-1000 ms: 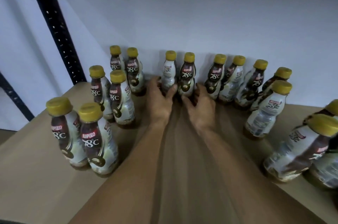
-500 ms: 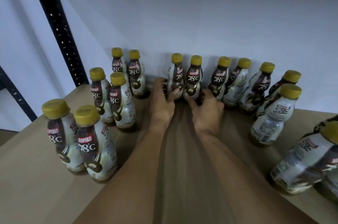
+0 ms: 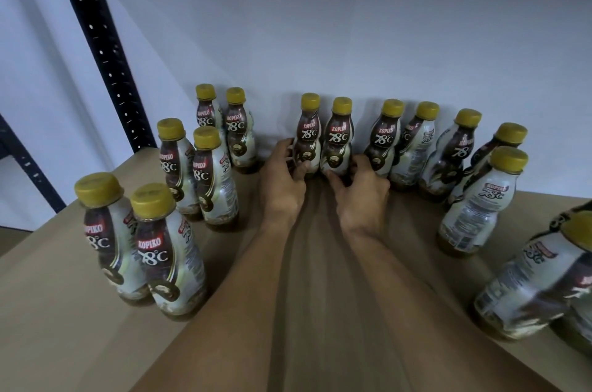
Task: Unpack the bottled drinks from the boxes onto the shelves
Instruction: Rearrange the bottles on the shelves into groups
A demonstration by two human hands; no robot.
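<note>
A brown shelf meets a pale wall, with a black upright at ten o'clock. At twelve, the left hand curls round a capped bottle and the right hand round the neighbouring bottle. More bottles stand at nine and three.

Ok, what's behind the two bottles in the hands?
Only the plain white wall shows behind the two yellow-capped brown coffee bottles; the left hand and right hand cover their bases.

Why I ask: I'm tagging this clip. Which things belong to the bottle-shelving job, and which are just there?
Part of the job: left hand gripping the left middle bottle; right hand gripping the right middle bottle; other bottles; shelf.
Just there: black post; wall.
</note>
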